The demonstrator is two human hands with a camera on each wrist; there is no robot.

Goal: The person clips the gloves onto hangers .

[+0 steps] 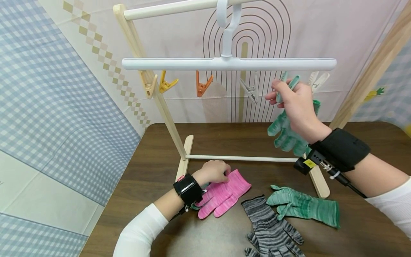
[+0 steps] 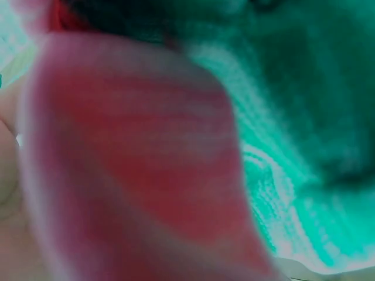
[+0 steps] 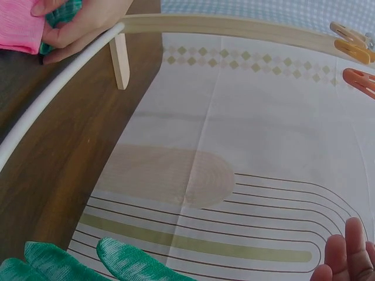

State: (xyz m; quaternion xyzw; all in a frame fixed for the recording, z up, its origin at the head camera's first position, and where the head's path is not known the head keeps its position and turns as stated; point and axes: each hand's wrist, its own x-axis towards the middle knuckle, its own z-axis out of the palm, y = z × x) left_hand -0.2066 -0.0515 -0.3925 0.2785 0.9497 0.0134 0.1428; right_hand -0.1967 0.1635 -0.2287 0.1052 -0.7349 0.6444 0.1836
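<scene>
My right hand (image 1: 298,103) is raised under the right half of the white hanger (image 1: 179,64), pinching a mint-green clothespin (image 1: 293,82). A green knit glove (image 1: 285,137) hangs fingers-down behind that hand, its cuff partly hidden. Just right of it is a white clothespin (image 1: 318,81). Low on the table, my left hand (image 1: 213,172) has its fingers curled at the edge of a pink glove (image 1: 221,196). Some green glove fabric (image 3: 61,13) shows under the pink one, by the left fingers. The left wrist view is mostly blurred pink and green fabric.
Grey striped gloves (image 1: 268,225) and another green glove (image 1: 305,207) lie at front right. Beige, yellow, orange (image 1: 202,85) and grey (image 1: 252,87) clothespins hang from the hanger. A wooden stand (image 1: 167,110) with a low white crossbar (image 1: 240,158) frames the space.
</scene>
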